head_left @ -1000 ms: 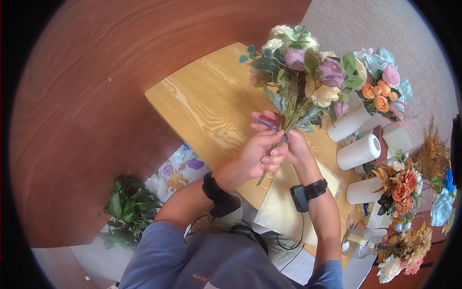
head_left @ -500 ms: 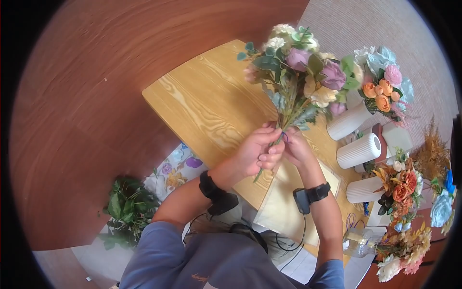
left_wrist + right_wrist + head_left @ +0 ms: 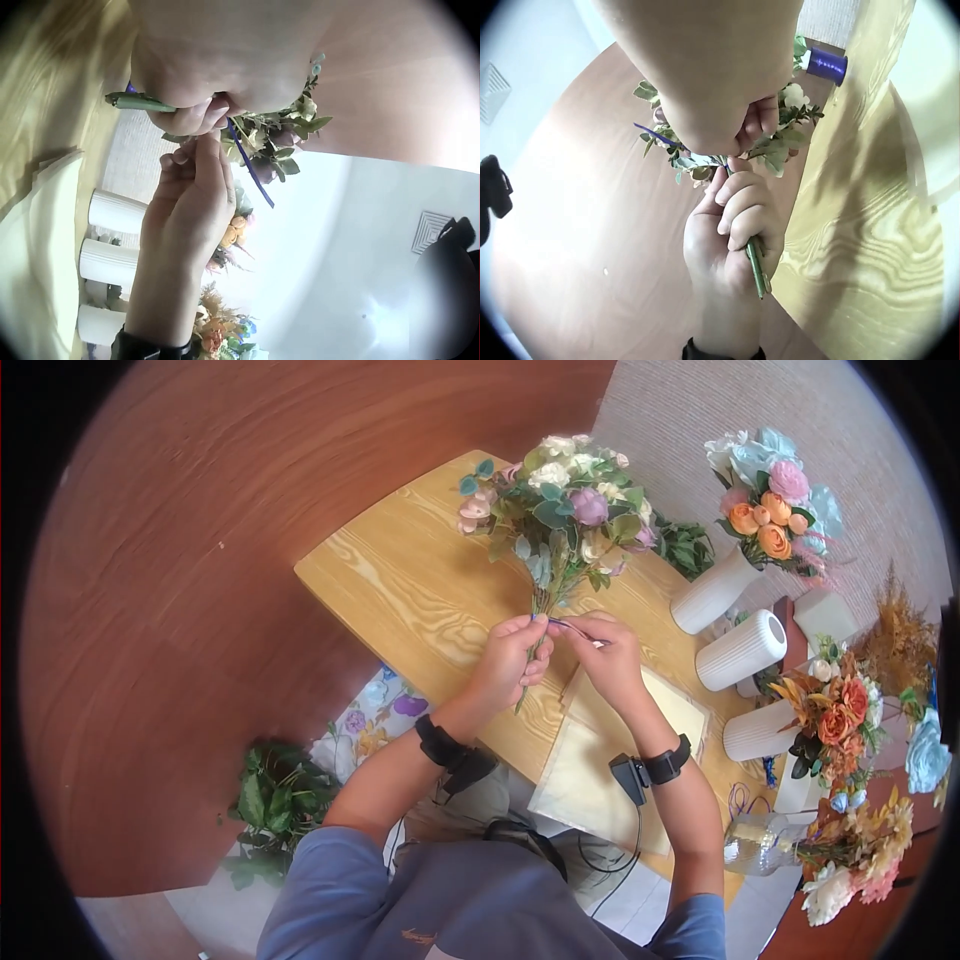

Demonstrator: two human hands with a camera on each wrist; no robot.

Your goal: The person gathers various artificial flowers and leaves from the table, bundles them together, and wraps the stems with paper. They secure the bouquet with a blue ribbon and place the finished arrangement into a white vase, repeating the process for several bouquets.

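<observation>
A bouquet of artificial flowers (image 3: 588,506), white, mauve and pale pink with green leaves, stands above the table, heads pointing away from me. My left hand (image 3: 508,665) grips its gathered stems, fingers wrapped round them; the green stem ends (image 3: 757,270) stick out below the fist. Close beside it, my right hand (image 3: 608,652) pinches a thin purple ribbon (image 3: 251,166) at the binding point on the stems. One loose ribbon end juts out past the fingers in both wrist views. The right fingertips are partly hidden behind the hand in the right wrist view.
A wooden table (image 3: 410,575) lies below, with cream wrapping sheets (image 3: 600,760) near me. White ribbed vases (image 3: 740,650), one with flowers (image 3: 775,510), line the right side, near a glass vase (image 3: 755,845). A purple ribbon spool (image 3: 826,66) shows beyond the bouquet. Green foliage (image 3: 280,800) lies lower left.
Both hands and the bouquet have shifted left and lower in the head view. The right hand has drawn out to the right from the stems, pulling the ribbon taut.
</observation>
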